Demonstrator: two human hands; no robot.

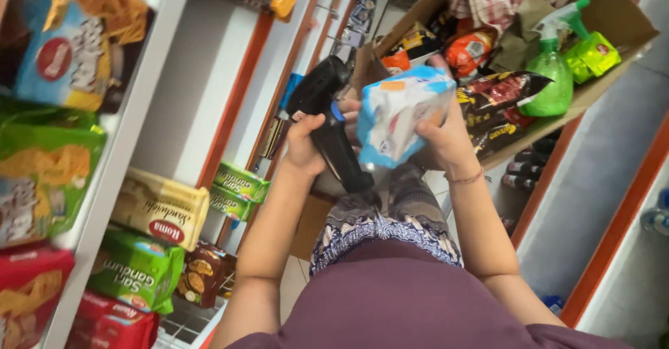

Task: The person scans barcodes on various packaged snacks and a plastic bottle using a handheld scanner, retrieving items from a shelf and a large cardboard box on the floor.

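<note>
My left hand [304, 143] grips a black handheld scanner-like device [327, 115] by its handle, its head pointing up and left. My right hand [446, 140] holds a blue and white snack packet [397, 112] up in front of me, close beside the device. The two hands are almost touching. A thin bracelet sits on my right wrist. Below them are my patterned trousers and purple top.
A cardboard box [620, 14] ahead holds snack bags, a green spray bottle [550, 77], a checked cloth and packets. White shelves [132, 112] with orange uprights on the left carry biscuit and snack packs. Another shelf unit [599, 202] rises on the right.
</note>
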